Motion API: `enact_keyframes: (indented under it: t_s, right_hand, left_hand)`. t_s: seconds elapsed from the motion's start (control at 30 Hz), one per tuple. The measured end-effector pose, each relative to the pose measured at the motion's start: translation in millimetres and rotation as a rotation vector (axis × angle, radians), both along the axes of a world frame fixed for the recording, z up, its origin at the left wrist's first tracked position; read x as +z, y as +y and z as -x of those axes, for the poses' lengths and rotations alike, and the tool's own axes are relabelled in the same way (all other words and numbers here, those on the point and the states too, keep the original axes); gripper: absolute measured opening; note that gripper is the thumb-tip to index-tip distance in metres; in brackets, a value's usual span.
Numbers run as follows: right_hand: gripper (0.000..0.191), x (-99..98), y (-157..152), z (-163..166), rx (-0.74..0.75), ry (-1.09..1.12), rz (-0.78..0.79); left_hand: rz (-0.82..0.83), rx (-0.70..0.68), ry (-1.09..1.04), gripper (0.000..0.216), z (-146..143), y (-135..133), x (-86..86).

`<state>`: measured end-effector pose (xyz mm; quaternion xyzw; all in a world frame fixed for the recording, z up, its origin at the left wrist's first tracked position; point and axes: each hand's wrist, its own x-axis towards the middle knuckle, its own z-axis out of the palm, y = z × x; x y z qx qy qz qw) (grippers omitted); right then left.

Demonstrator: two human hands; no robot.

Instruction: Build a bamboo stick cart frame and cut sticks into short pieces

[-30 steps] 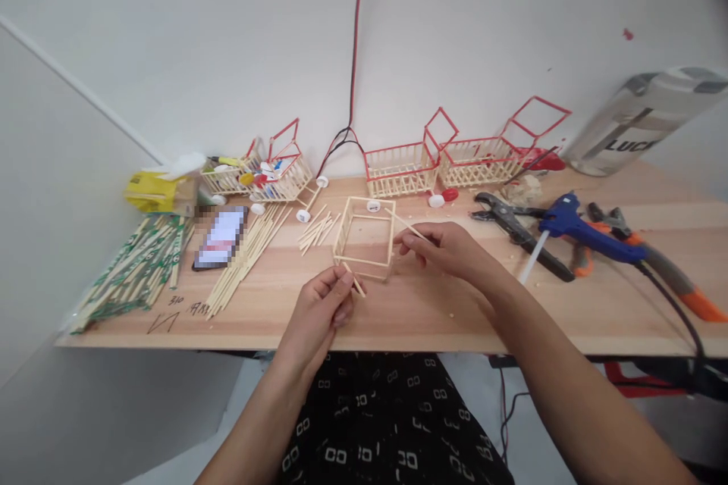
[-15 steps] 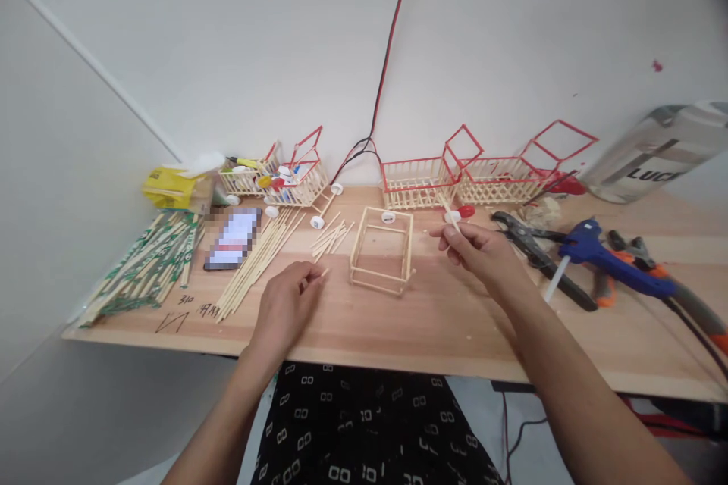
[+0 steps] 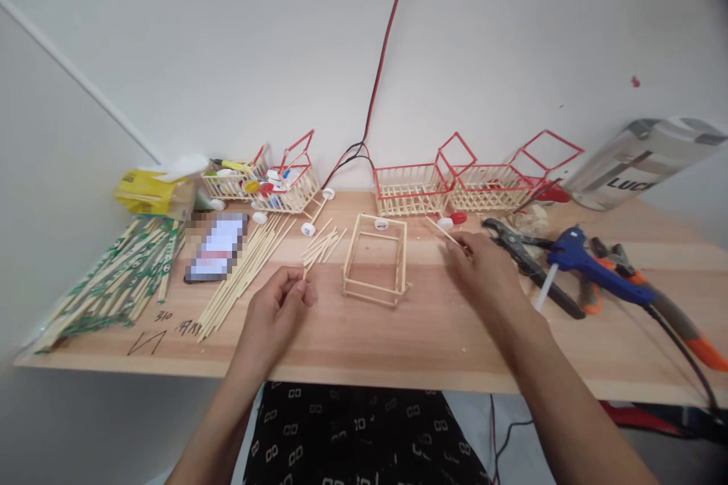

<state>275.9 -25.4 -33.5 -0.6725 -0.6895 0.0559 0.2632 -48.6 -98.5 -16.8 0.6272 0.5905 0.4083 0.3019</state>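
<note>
My left hand (image 3: 277, 305) pinches a short wooden stick (image 3: 305, 273), most of it hidden by the fingers. Just beyond it lies a small heap of short sticks (image 3: 323, 244). My right hand (image 3: 483, 273), a little blurred, is closed on another thin wooden stick (image 3: 439, 229) that points up and to the left. Between the hands a box-shaped frame of sticks (image 3: 346, 265) rests on the table, touched by neither hand. A white bottle cap (image 3: 381, 224) is at its far end.
Behind stand little stick carts with red trim (image 3: 414, 193). Long sticks (image 3: 244, 273), a phone (image 3: 219, 246) and wrapped chopsticks (image 3: 122, 269) lie left. At right are black-handled pliers (image 3: 535, 265), a blue glue gun (image 3: 597, 273) and a large clear bottle (image 3: 642, 167).
My left hand has shifted slightly left and curled, its stick now pointing up. My right hand has turned over and lowered with its stick. The view has shifted a little.
</note>
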Motion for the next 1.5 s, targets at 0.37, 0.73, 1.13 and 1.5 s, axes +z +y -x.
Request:
enact_keyframes:
  t_s: [0.37, 0.73, 1.13, 1.5]
  right_hand:
    - [0.032, -23.1, 11, -6, 0.072, -0.151, -0.075]
    - [0.027, -2.0, -47, 15, 0.22, 0.242, 0.024]
    - [0.014, -3.6, -77, 50, 0.224, 0.206, -0.059]
    - [0.019, -17.3, -76, 48, 0.226, 0.19, -0.029]
  left_hand:
    - [0.08, -0.025, -0.014, 0.011, -12, 4, -4.3]
    - [0.075, -0.069, 0.07, 0.01, -36, 11, -4.7]
    - [-0.032, -0.122, 0.22, 0.012, -48, 10, -10.0]
    - [-0.061, -0.167, 0.32, 0.019, -61, 3, -20.8]
